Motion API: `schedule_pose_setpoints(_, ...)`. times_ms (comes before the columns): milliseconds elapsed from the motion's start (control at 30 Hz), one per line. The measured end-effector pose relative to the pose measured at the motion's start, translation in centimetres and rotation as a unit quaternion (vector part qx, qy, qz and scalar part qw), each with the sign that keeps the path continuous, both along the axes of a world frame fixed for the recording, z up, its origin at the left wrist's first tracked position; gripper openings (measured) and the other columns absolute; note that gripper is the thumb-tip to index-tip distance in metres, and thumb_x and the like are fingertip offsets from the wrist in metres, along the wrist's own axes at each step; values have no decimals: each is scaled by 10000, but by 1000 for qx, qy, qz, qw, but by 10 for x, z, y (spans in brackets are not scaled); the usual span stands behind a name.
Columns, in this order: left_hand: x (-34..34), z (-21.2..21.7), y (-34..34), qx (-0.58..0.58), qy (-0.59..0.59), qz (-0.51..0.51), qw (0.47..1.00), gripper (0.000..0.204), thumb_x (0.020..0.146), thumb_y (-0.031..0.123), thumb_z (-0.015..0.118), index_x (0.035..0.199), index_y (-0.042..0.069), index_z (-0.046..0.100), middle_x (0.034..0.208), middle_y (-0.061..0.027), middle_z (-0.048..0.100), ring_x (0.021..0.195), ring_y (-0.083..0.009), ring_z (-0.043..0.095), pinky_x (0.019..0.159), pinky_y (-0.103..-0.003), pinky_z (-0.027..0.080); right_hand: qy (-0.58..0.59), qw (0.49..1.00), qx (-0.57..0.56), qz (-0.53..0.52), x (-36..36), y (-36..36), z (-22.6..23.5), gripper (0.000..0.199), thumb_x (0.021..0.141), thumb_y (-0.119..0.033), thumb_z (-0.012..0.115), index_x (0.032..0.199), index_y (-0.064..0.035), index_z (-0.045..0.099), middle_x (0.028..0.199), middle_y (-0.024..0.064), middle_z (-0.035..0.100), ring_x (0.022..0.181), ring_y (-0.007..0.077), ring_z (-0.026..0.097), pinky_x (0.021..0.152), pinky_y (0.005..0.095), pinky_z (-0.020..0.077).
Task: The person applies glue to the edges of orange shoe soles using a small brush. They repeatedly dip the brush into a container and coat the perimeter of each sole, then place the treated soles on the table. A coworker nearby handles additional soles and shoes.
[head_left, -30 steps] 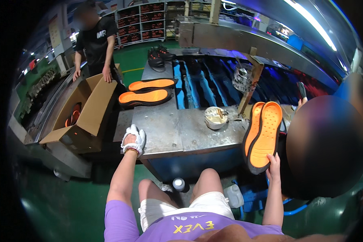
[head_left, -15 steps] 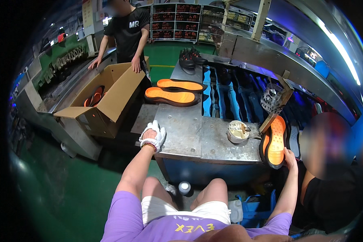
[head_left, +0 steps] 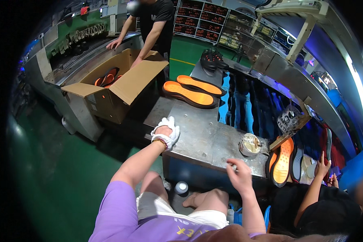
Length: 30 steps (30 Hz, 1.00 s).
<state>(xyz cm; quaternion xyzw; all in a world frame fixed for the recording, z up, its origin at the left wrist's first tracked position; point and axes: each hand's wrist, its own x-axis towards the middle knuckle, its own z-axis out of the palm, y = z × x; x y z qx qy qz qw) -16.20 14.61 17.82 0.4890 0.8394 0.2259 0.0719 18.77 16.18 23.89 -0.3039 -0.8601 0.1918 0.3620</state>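
orange-and-black shoe soles lie on the metal bench (head_left: 189, 129) in two groups, and neither of the wearer's hands has hold of one. two soles, the near one (head_left: 189, 96) and the far one (head_left: 201, 84), rest side by side with orange faces up, just beside the blue strips (head_left: 248, 109). at the bench's right end, another orange sole (head_left: 284, 161) overlaps a matching one, its lower end jutting past the front edge; a grey sole (head_left: 297, 163) lies just beside it.

as far as progress can be judged, these soles are set down and bare, with no upper on any of them. more orange-and-black footwear pieces (head_left: 107, 77) are inside the cardboard carton (head_left: 109, 107), where a co-worker's hand (head_left: 138, 61) reaches in. how many remain cannot be told.

the gloved left hand (head_left: 165, 134) rests at the bench's left corner, fingers loosely spread, holding nothing. the bare right hand (head_left: 240, 175) is by the front edge, near the tub (head_left: 249, 144), fingers half curled; whether they pinch something small cannot be told.
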Motion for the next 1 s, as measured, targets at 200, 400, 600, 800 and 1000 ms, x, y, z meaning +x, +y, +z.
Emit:
schedule_pose_setpoints(200, -5, 2, 1, -1, -13, -10, 1000, 505, 978, 389, 510, 1309, 8, 495, 1302, -336, 520, 1190, -495, 567, 990, -558, 492, -20, 991, 71, 112, -143, 133, -36, 313, 899, -168, 705, 1174, -22, 679, 1132, 202, 705, 1023, 378, 659, 898, 451, 538)
schedule_pose_setpoints(400, -6, -6, 7, 28, 23, -23, 999, 471, 983, 380, 506, 1265, 3, 508, 1235, -340, 533, 1116, -494, 592, 968, -548, 501, -154, 976, 144, -54, -241, 294, -61, 466, 892, -308, 709, 1268, -49, 615, 1259, 184, 675, 1177, 349, 629, 966, 498, 492)
schedule_pose_setpoints(600, -10, -18, 8, 40, 50, -36, 997, 530, 984, 361, 486, 1322, -47, 500, 1255, -341, 528, 1125, -480, 569, 985, -513, 491, -248, 957, 51, -139, -298, 335, -57, 573, 975, -411, 618, 1399, -35, 535, 1478, 154, 548, 1386, 302, 505, 1112, 487, 417)
schedule_pose_setpoints(800, -9, -10, 8, 44, 48, -33, 997, 511, 971, 351, 496, 1299, -41, 515, 1234, -339, 533, 1116, -482, 568, 965, -534, 491, -291, 947, 48, -129, -306, 350, -76, 426, 989, -383, 618, 1231, -35, 660, 1293, 186, 631, 1265, 338, 579, 1081, 492, 440)
schedule_pose_setpoints(1000, -4, -16, 6, 58, 29, -11, 998, 554, 965, 364, 515, 1346, -38, 518, 1308, -342, 519, 1180, -489, 556, 1015, -526, 476, -210, 959, 158, -103, -286, 335, -97, 256, 941, -269, 706, 992, -19, 712, 1055, 204, 645, 1057, 391, 636, 881, 506, 549)
